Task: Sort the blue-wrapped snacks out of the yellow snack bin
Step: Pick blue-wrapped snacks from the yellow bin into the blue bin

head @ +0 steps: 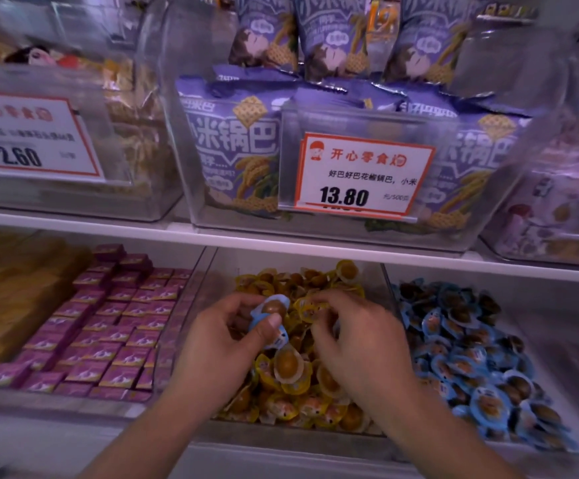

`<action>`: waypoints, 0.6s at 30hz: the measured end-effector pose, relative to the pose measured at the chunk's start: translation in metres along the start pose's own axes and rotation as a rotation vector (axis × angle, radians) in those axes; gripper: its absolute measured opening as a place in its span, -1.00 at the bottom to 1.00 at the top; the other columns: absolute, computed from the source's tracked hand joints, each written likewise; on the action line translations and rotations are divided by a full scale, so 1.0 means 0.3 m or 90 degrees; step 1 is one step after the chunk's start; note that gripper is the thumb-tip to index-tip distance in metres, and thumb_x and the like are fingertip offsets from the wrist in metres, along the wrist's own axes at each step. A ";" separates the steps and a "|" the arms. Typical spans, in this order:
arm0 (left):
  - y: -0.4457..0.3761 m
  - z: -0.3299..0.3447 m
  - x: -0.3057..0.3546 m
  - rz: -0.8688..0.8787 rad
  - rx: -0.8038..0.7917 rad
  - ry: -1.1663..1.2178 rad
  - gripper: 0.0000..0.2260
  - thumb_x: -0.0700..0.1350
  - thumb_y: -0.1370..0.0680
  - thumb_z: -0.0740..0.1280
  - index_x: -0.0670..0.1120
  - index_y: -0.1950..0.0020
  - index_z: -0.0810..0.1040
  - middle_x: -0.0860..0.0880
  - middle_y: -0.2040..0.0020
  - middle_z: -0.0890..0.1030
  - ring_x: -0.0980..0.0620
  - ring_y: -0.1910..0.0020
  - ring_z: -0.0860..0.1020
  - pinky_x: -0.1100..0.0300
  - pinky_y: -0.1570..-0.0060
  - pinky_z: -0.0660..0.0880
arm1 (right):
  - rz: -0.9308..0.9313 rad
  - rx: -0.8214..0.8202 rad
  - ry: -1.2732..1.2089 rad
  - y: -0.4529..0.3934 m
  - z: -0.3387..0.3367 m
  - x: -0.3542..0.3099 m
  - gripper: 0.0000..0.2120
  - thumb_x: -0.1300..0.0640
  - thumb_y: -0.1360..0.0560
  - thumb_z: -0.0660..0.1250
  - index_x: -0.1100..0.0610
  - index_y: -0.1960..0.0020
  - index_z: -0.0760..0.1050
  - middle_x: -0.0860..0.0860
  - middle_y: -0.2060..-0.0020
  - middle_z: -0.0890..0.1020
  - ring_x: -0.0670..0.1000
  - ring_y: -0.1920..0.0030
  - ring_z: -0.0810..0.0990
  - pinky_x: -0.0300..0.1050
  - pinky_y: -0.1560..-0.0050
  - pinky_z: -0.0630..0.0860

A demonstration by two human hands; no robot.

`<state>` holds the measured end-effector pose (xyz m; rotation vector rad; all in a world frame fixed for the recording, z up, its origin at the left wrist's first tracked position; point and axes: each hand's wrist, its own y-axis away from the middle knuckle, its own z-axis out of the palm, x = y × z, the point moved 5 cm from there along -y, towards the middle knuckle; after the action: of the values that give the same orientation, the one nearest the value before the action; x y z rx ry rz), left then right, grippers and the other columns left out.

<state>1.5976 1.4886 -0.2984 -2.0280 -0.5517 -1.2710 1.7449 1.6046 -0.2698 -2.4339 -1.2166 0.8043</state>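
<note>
1. We see the left hand (227, 335) over the yellow bin (212, 271) on the lower shelf, fingers and thumb curled round blue snacks (270, 314); the top one shows its brown centre, and more blue wrap peeks out below the thumb.
2. The held snacks sit at about 10 o'clock of the yellow pile (291, 371), lifted just above it.
3. The right hand (353, 340) is at about 2 o'clock of that pile, fingers bent down into the yellow snacks; its fingertips are blurred, and it seems to pinch a yellow wrapper near the top, though we cannot tell for sure what it grasps.
4. The two hands are near each other, thumbs turned inward, with a narrow strip of yellow snacks between them.
5. At 3 o'clock of the yellow bin, just beside it across a clear wall, lies the blue bin (390, 281), heaped with matching blue snacks.
6. At 9 o'clock, a bin of pink boxes (108, 326) lies in neat rows.
7. At 12 o'clock, on the upper shelf, a clear tub holds purple bags (233, 143) standing upright, with a price tag (362, 172) reading 13.80 on its front.
8. At 10 o'clock up there, a second tag (29, 136) reads 2.60.
</note>
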 end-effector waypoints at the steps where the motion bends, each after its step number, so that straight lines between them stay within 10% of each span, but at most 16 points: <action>1: 0.003 0.006 0.010 0.008 -0.002 0.004 -0.86 -0.05 -0.45 0.53 0.15 0.08 0.62 0.19 0.19 0.67 0.24 0.26 0.62 0.46 0.36 0.45 | 0.091 -0.009 -0.153 -0.003 -0.004 0.007 -0.83 -0.07 -0.54 0.26 -0.08 -0.03 0.59 -0.09 0.32 0.66 -0.06 0.37 0.61 -0.11 0.39 0.54; 6: 0.041 0.087 0.116 0.120 0.008 -0.025 -0.81 0.03 -0.40 0.47 0.26 0.04 0.59 0.24 0.11 0.64 0.26 0.17 0.60 0.46 0.20 0.45 | 0.537 -0.272 -0.864 0.056 0.068 -0.044 -0.65 -0.16 -0.51 0.37 0.07 -0.14 0.62 0.08 0.05 0.71 0.10 0.11 0.68 -0.11 0.30 0.49; 12: 0.059 0.192 0.197 0.216 -0.088 -0.066 -0.76 0.13 -0.54 0.34 0.12 -0.18 0.61 0.23 -0.13 0.56 0.20 -0.18 0.53 0.29 -0.19 0.41 | 0.483 -0.113 -0.975 0.078 -0.053 0.018 -0.79 0.24 -0.52 0.39 0.18 -0.15 0.58 0.09 0.18 0.67 -0.01 0.26 0.64 -0.16 0.43 0.48; 18: 0.084 0.238 0.142 0.248 -0.177 -0.146 -0.60 0.21 -0.59 0.16 0.16 -0.39 0.47 0.27 -0.35 0.41 0.24 -0.37 0.40 0.26 -0.34 0.33 | 0.363 -0.014 -0.766 0.062 -0.200 0.240 -0.75 0.13 -0.37 0.47 0.12 -0.03 0.57 0.10 0.26 0.64 0.08 0.33 0.61 -0.11 0.38 0.50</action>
<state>1.6768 1.5235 -0.2894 -2.3834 -0.0679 -0.9260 1.8278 1.6503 -0.2562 -2.2577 -0.7095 2.6389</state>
